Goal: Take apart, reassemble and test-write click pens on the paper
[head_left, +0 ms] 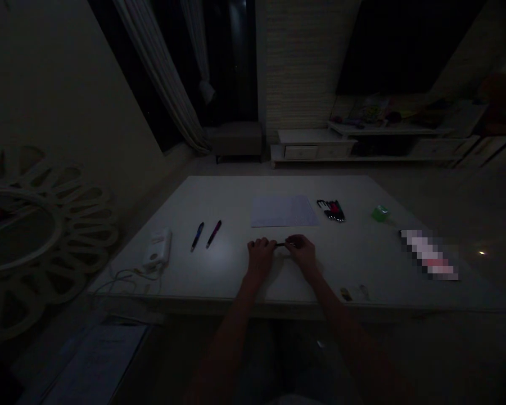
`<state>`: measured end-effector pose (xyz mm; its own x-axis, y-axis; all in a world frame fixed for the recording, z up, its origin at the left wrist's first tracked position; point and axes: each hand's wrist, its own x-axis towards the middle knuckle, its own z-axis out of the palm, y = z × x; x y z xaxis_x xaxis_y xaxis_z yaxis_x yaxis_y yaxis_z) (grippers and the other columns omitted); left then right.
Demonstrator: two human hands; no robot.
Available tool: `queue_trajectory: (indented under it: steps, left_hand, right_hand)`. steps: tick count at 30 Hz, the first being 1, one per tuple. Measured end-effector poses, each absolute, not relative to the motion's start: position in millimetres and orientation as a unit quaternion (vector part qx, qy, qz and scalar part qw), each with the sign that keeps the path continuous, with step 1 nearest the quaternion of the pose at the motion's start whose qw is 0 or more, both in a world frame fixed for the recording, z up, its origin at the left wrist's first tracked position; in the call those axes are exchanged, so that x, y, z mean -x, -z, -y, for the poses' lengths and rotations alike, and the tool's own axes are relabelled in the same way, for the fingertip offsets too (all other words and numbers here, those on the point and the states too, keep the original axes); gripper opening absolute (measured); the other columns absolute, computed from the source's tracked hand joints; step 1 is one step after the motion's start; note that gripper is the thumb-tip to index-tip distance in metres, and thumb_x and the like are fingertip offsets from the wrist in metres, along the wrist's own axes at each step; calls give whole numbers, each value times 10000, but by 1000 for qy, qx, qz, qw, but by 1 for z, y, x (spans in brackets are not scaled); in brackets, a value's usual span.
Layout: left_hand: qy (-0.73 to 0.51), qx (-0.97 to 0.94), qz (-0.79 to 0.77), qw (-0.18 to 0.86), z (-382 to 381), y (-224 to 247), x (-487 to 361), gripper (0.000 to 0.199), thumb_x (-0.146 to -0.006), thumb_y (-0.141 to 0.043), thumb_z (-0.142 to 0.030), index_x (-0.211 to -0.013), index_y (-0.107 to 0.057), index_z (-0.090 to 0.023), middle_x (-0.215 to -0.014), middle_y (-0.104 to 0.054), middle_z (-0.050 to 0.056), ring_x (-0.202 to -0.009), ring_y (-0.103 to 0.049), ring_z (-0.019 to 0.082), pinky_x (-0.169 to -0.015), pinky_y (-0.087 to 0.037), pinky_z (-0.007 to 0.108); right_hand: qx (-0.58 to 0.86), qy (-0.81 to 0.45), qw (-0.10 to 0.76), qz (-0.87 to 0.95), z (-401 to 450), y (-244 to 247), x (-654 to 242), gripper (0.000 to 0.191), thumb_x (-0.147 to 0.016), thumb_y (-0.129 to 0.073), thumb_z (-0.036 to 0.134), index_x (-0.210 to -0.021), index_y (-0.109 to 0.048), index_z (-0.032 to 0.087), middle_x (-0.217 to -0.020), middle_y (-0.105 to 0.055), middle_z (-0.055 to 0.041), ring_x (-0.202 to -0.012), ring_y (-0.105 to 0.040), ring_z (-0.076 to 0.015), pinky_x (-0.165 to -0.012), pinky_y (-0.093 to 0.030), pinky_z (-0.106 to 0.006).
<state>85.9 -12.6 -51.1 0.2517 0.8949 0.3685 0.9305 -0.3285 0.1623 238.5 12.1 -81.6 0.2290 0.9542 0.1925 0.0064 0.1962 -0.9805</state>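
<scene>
Near the middle of the white table [227,270], my left hand [261,254] pinches the left end of a thin dark pen [280,244]. On the other end of it, my right hand [302,250] is closed, its fingers hiding that part. The pen lies roughly level between both hands. Just beyond them is a sheet of white paper [283,211]. A blue pen [197,237] and a purple pen [213,234] rest side by side to the left. Several dark pens [332,210] lie in a group right of the paper.
A white power strip [157,249] with cables sits at the table's left. At the right are a green object [380,213] and a blurred-out flat item [430,256]. Small items [346,294] lie near the front edge, right of my right forearm.
</scene>
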Motion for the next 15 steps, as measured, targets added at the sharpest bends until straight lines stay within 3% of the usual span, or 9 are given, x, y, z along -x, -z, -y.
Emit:
queue_trajectory:
  steps: [15]
  left_hand:
    - [233,747,622,19,8,58,-78,242,-856,-407,-115,-962,-572,-258,-939,-596,34,-917,-504,206,-825,-292,383]
  right_hand:
    - [538,-333,613,473,-6,83,-272,349,-603,-709,424,-820,-628,163,-832,-695,-99,-788,-650,-222,-753,-524,-394]
